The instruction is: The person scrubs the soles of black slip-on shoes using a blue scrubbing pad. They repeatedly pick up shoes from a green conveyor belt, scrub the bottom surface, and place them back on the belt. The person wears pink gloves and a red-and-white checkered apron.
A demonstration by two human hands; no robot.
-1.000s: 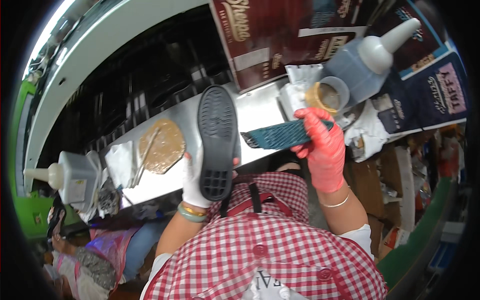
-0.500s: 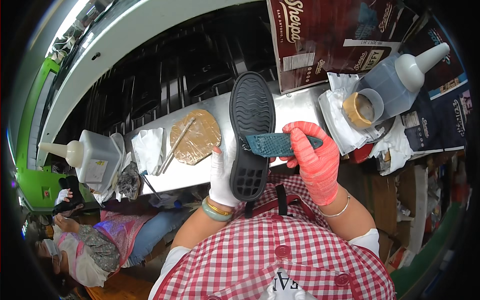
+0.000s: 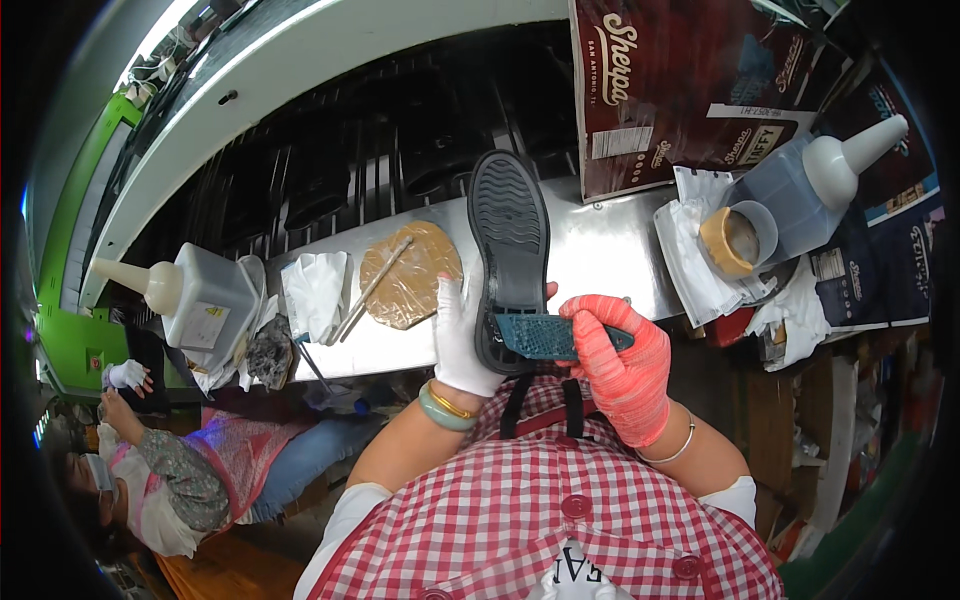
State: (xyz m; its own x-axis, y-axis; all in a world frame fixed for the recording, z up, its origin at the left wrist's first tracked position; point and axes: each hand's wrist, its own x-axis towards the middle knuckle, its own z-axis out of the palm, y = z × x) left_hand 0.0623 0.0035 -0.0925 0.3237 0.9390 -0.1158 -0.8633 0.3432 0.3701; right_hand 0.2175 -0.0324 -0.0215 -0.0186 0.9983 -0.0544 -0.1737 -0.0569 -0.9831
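Observation:
My left hand [image 3: 462,345], in a white glove with bare fingertips, grips the black shoe sole [image 3: 510,215] from its left side and underneath. The sole stands toe away from me, its wavy tread facing up. In my right hand [image 3: 625,370], in a coral knit glove, is a flat teal brush [image 3: 538,336], pinched between thumb and fingers. The brush's wide textured end lies across the heel part of the sole, covering much of the heel tread. Some fingers of both hands are hidden behind the sole and brush.
On the metal bench [image 3: 600,250], a thin stick [image 3: 385,273] rests on a brown wrapped disc [image 3: 425,290]. Squeeze bottles stand left [image 3: 205,305] and right [image 3: 790,195], beside a small cup [image 3: 735,240]. A dark-red carton [image 3: 650,100] stands behind. Another person [image 3: 190,470] works at the left.
The brush has moved down along the sole, from the middle to the heel. The sole has shifted slightly and tilted, and the whole view has turned a little.

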